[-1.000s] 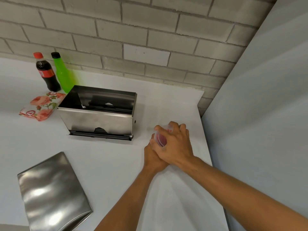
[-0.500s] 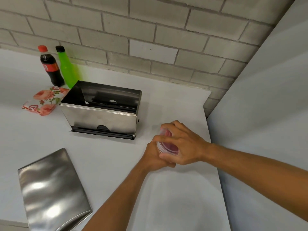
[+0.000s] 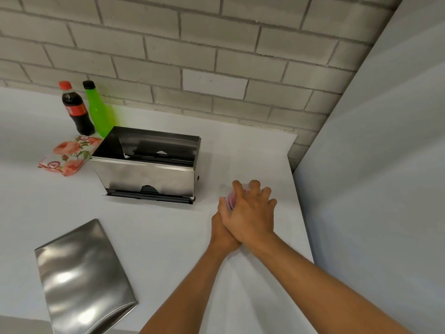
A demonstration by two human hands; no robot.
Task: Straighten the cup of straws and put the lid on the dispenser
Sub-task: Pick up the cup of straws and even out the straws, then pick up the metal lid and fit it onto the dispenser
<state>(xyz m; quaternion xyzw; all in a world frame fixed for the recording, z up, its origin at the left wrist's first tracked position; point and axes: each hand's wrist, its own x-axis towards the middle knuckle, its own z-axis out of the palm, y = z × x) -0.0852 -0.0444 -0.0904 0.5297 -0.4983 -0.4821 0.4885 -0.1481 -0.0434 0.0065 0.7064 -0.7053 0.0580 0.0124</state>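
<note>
A clear cup of red straws [image 3: 231, 200] stands on the white counter to the right of the dispenser, mostly hidden by my hands. My right hand [image 3: 252, 213] lies over its top and right side with fingers wrapped around it. My left hand [image 3: 222, 231] grips it from the near left, partly under my right hand. The steel dispenser [image 3: 149, 172] sits open-topped at the centre. Its steel lid [image 3: 81, 278] lies flat on the counter at the near left.
A cola bottle [image 3: 77, 109] and a green bottle [image 3: 97, 109] stand at the back left by the brick wall. A floral napkin pack [image 3: 68, 156] lies left of the dispenser. A grey wall panel [image 3: 373, 189] borders the counter's right edge.
My right hand has shifted from gripping the cup's top sideways to lying over it from the near side. The cup stays in the same spot beside the dispenser.
</note>
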